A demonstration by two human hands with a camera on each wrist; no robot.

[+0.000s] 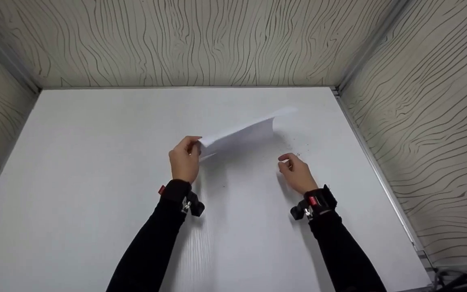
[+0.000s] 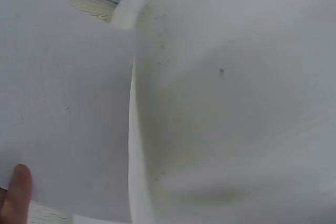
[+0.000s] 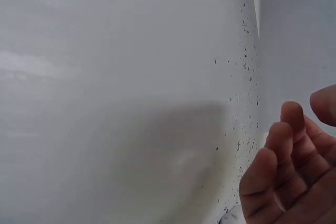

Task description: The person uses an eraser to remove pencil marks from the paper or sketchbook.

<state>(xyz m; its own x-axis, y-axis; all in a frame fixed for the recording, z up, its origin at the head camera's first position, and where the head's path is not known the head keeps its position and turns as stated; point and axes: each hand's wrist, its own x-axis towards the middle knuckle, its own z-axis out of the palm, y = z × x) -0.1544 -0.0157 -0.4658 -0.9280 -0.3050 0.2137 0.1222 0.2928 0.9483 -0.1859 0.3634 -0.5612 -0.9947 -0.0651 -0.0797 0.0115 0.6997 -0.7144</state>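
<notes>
Above the white table (image 1: pixel 95 162), walled on three sides, one paper sheet (image 1: pixel 241 136) hangs pinched at its near corner by the left hand (image 1: pixel 185 160); the right hand (image 1: pixel 296 172) hovers loosely curled, holding nothing.

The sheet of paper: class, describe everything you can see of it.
The sheet of paper is plain white, thin and blank as far as it shows. The left hand pinches its near-left end and holds it lifted above the white table, its far end slanting up and right. The right hand is apart from it.

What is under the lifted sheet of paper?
Under the paper, pinched by the left hand, lies bare white table with its shadow. The strip right below the far edge is hidden.
</notes>
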